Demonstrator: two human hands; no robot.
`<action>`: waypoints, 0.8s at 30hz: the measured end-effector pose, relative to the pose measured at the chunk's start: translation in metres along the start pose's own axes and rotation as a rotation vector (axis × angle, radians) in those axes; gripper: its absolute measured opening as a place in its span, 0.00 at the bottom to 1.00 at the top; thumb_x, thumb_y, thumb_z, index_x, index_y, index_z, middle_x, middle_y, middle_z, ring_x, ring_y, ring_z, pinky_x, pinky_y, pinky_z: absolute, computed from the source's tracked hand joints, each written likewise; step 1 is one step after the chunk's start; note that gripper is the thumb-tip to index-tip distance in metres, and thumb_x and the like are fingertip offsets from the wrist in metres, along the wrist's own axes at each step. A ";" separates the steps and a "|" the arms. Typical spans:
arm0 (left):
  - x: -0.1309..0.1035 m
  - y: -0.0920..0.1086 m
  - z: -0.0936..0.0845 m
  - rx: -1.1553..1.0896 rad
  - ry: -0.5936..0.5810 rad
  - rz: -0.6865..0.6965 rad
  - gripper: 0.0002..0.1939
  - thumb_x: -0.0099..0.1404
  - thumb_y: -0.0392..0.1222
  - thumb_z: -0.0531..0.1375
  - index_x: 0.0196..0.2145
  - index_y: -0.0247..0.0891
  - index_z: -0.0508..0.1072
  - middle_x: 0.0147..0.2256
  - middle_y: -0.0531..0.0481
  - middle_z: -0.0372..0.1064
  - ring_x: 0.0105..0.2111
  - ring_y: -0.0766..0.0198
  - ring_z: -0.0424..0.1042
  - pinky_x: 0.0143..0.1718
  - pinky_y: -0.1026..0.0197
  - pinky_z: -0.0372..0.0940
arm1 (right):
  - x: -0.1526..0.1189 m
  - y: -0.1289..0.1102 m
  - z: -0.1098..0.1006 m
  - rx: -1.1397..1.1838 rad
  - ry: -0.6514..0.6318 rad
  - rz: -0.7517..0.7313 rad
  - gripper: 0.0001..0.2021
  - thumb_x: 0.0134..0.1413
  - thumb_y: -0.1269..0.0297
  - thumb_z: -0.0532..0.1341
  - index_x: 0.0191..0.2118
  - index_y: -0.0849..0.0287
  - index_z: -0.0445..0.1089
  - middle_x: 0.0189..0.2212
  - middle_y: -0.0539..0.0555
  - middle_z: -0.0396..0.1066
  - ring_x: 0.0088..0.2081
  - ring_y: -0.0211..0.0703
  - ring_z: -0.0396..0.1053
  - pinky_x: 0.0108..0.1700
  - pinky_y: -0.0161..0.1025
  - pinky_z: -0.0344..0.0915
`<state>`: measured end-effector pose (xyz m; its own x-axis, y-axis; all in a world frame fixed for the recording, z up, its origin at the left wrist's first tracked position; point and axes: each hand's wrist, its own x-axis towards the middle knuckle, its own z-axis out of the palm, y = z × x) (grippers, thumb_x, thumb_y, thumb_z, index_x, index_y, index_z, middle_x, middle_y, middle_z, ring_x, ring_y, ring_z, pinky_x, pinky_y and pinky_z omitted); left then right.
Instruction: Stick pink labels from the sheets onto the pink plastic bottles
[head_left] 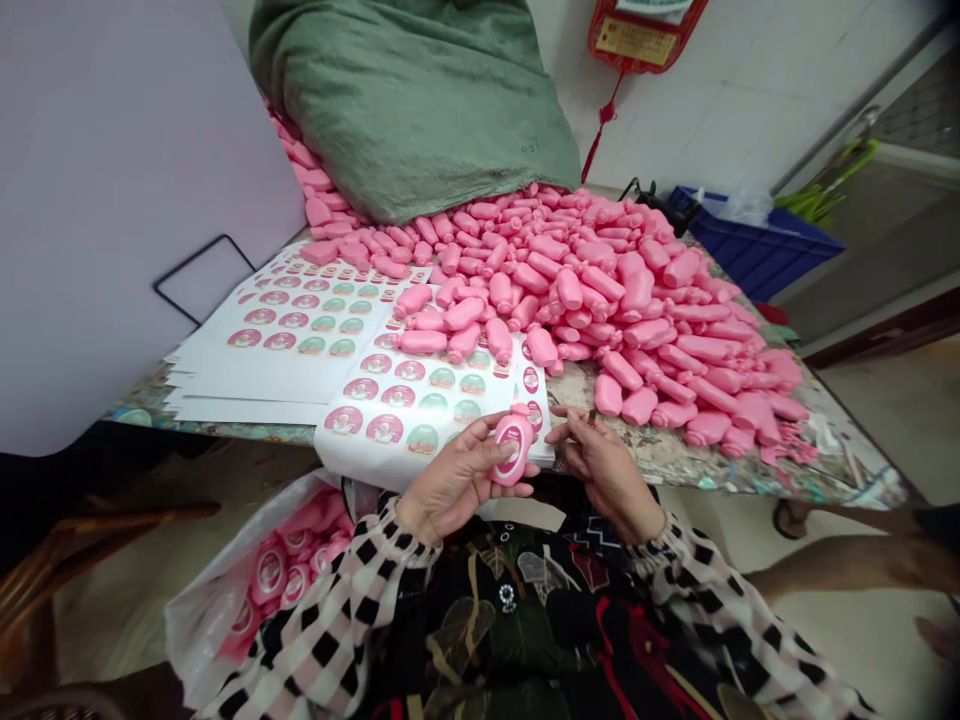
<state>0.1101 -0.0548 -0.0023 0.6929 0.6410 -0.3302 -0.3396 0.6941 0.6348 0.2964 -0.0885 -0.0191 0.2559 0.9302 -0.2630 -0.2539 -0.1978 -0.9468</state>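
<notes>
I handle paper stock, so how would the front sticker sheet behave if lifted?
The sticker sheet is likely floppy: its near end bends over the table edge. Lifting it may shift the pink bottles lying on its far part.

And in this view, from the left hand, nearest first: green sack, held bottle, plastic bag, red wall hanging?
1. Held bottle, in the left hand.
2. Plastic bag, lower left.
3. Green sack, back, centre-left.
4. Red wall hanging, upper right.
</notes>
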 end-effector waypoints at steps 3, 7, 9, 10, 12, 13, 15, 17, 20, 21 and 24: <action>0.001 -0.001 -0.001 0.021 0.089 -0.009 0.15 0.59 0.42 0.61 0.44 0.38 0.66 0.33 0.50 0.69 0.28 0.66 0.73 0.29 0.62 0.70 | 0.002 0.004 -0.002 -0.006 0.007 0.006 0.16 0.52 0.53 0.59 0.41 0.60 0.68 0.25 0.49 0.69 0.13 0.25 0.43 0.16 0.30 0.37; -0.009 0.002 -0.003 0.072 0.103 0.021 0.13 0.58 0.43 0.61 0.40 0.36 0.68 0.22 0.55 0.65 0.18 0.72 0.65 0.16 0.71 0.59 | 0.005 0.009 -0.007 -0.002 0.014 0.031 0.16 0.51 0.54 0.60 0.40 0.61 0.68 0.25 0.49 0.69 0.13 0.24 0.42 0.15 0.28 0.38; -0.022 0.003 -0.007 0.109 0.078 0.056 0.13 0.57 0.42 0.61 0.39 0.37 0.68 0.21 0.55 0.65 0.15 0.73 0.62 0.12 0.73 0.52 | 0.007 0.011 -0.010 0.000 0.015 0.044 0.16 0.51 0.54 0.60 0.39 0.61 0.68 0.24 0.48 0.69 0.13 0.23 0.43 0.15 0.28 0.38; -0.031 0.003 -0.011 0.126 0.074 0.074 0.13 0.56 0.42 0.62 0.39 0.37 0.68 0.20 0.55 0.65 0.14 0.74 0.61 0.11 0.74 0.49 | 0.008 0.012 -0.011 0.003 0.013 0.050 0.16 0.51 0.54 0.60 0.40 0.61 0.69 0.24 0.48 0.69 0.13 0.23 0.43 0.15 0.28 0.38; -0.052 0.001 -0.024 0.145 0.097 0.097 0.13 0.54 0.41 0.63 0.36 0.37 0.68 0.18 0.56 0.64 0.13 0.74 0.59 0.10 0.74 0.47 | 0.009 0.013 -0.012 0.007 0.015 0.061 0.16 0.51 0.54 0.60 0.39 0.61 0.69 0.23 0.48 0.69 0.13 0.23 0.43 0.14 0.27 0.38; -0.064 -0.002 -0.034 0.139 0.116 0.098 0.13 0.53 0.41 0.64 0.36 0.37 0.68 0.18 0.56 0.64 0.13 0.75 0.59 0.11 0.74 0.47 | 0.010 0.013 -0.012 0.007 0.019 0.068 0.15 0.51 0.54 0.60 0.39 0.61 0.69 0.23 0.48 0.68 0.13 0.23 0.43 0.14 0.27 0.39; -0.091 -0.011 -0.059 0.092 0.152 0.071 0.14 0.52 0.41 0.65 0.36 0.37 0.67 0.19 0.54 0.66 0.12 0.76 0.58 0.11 0.74 0.46 | 0.010 0.012 -0.012 0.006 0.029 0.081 0.15 0.51 0.55 0.61 0.38 0.61 0.69 0.23 0.48 0.68 0.13 0.23 0.44 0.14 0.26 0.40; -0.118 -0.024 -0.087 -0.001 0.193 0.043 0.15 0.52 0.41 0.65 0.36 0.37 0.66 0.23 0.50 0.70 0.12 0.76 0.58 0.10 0.74 0.47 | 0.011 0.013 -0.012 0.006 0.037 0.090 0.14 0.50 0.55 0.61 0.38 0.60 0.70 0.23 0.48 0.67 0.13 0.23 0.44 0.14 0.26 0.40; -0.151 -0.045 -0.126 -0.142 0.478 0.059 0.14 0.55 0.39 0.63 0.39 0.37 0.67 0.26 0.47 0.72 0.17 0.71 0.66 0.13 0.73 0.56 | 0.011 0.014 -0.013 0.007 0.034 0.105 0.13 0.50 0.55 0.61 0.38 0.59 0.70 0.23 0.47 0.66 0.13 0.23 0.44 0.13 0.27 0.40; -0.157 -0.051 -0.136 -0.191 0.607 0.082 0.13 0.57 0.38 0.62 0.40 0.35 0.67 0.27 0.47 0.72 0.18 0.70 0.67 0.15 0.72 0.58 | 0.011 0.015 -0.014 0.007 0.030 0.109 0.13 0.50 0.55 0.61 0.38 0.59 0.70 0.23 0.47 0.66 0.13 0.23 0.44 0.13 0.26 0.40; -0.162 -0.061 -0.159 -0.313 0.888 0.159 0.09 0.61 0.33 0.58 0.40 0.33 0.67 0.29 0.46 0.72 0.25 0.64 0.73 0.24 0.66 0.68 | 0.012 0.016 -0.015 0.005 0.025 0.119 0.13 0.51 0.56 0.61 0.39 0.59 0.71 0.23 0.47 0.66 0.13 0.23 0.44 0.13 0.26 0.40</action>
<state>-0.0822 -0.1487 -0.0981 -0.0680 0.6608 -0.7475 -0.6318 0.5513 0.5448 0.3095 -0.0855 -0.0397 0.2466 0.8926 -0.3776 -0.2884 -0.3044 -0.9078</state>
